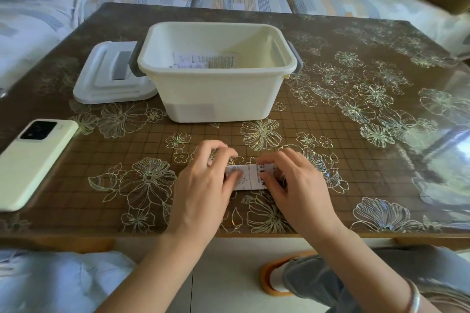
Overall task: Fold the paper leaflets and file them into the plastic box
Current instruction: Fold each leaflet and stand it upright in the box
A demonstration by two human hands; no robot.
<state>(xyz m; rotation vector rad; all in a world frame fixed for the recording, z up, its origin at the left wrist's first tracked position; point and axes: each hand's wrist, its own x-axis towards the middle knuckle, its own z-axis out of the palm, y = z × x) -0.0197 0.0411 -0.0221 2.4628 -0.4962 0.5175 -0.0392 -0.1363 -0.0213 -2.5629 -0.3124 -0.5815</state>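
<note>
mid-fold, by the look of it. small printed leaflet (250, 176) flat on the counter (330, 134) near the front edge, pinned at both ends. left hand (203, 180) on its left end, fingers (218, 151) curled over the far edge and thumb down on the print, pinching it. right hand (292, 183) mirrored on the right end, fingers curled and pinching the same way. held low against the hard top, probably to keep the edges lined up and press a sharp crease. plastic box (218, 99) straight ahead, just beyond the hands, open, with lid (112, 76) parked beside it on the left to leave the mouth free. a few folded papers (203, 59) already inside, against the far wall. phone (33, 160) face down at the left, well apart from the work.
</note>
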